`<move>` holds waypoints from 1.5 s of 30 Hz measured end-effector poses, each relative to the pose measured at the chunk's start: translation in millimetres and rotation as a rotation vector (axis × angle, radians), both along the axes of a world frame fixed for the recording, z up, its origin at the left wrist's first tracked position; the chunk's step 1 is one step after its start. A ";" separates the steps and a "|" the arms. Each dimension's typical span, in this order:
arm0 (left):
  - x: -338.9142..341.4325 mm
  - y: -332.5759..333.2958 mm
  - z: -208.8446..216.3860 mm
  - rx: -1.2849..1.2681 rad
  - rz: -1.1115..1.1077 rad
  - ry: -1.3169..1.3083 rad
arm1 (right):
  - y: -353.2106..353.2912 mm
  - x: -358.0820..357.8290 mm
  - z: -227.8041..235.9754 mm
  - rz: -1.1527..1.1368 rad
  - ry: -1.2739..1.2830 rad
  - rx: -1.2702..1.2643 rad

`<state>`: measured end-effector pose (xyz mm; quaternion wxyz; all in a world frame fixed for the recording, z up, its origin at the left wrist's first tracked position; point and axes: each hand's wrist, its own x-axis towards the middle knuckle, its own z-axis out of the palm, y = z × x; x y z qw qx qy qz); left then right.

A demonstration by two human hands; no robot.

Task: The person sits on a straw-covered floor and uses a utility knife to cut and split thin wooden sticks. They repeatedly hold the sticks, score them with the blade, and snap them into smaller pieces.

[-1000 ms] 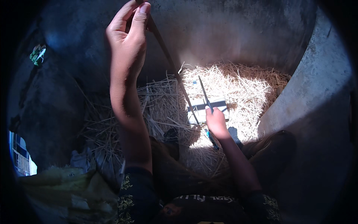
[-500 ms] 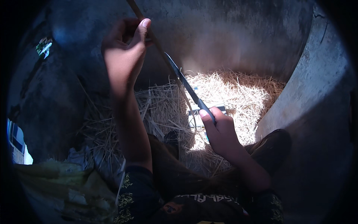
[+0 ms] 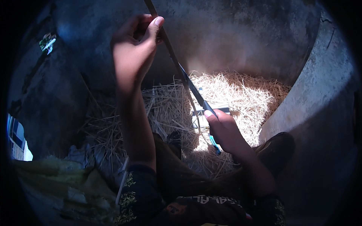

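Observation:
My left hand (image 3: 135, 51), raised at the upper left, pinches a long thin strip (image 3: 170, 49) that looks like split bamboo or cane. The strip slants from the top edge down to the right, its thin lower end hanging over the straw. My right hand (image 3: 227, 132) is wrapped round the dark handle of a knife (image 3: 195, 91). Its narrow blade points up and to the left and lies along the strip, seemingly against it. I cannot make out the exact contact of the cutting edge.
Dry straw and shavings (image 3: 241, 90) cover the floor between my legs, brightly sunlit on the right. On them lie a pale flat object with a dark band (image 3: 223, 110) and a small turquoise tool (image 3: 214, 144). Curved concrete walls (image 3: 241, 41) enclose me; yellowish cloth (image 3: 60, 184) lies at left.
My left hand and the strip have shifted a little to the right. The knife sits slightly lower and further right. More of the turquoise tool now shows beside my right hand.

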<state>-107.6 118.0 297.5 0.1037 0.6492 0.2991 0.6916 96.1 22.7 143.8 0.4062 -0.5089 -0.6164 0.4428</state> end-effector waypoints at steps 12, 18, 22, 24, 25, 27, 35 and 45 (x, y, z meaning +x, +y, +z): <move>3.9 2.6 -1.6 0.038 0.026 -0.010 | -11.6 -7.7 10.6 -0.103 0.402 0.044; -2.9 0.0 -5.6 0.039 0.065 0.016 | 11.8 -1.4 -15.9 -0.115 0.035 0.184; -6.6 -6.7 0.3 -0.011 0.026 -0.002 | 32.9 28.6 -69.7 -0.162 -0.689 0.058; -12.8 -3.7 -2.7 -0.008 0.053 0.024 | 31.3 43.8 -58.1 -0.239 -0.460 0.053; -15.8 -0.3 -2.3 -0.008 0.046 0.034 | 26.0 44.0 -42.5 -0.266 -0.382 -0.009; -18.8 5.4 -1.6 0.000 0.040 0.045 | 9.0 37.3 -15.0 -0.292 -0.068 -0.019; -13.9 -2.4 -2.1 -0.044 -0.040 0.045 | -1.9 14.3 -12.9 0.027 -0.241 0.110; -18.0 -0.3 -3.8 -0.031 -0.035 0.018 | -2.5 2.7 -8.1 0.062 -0.126 0.024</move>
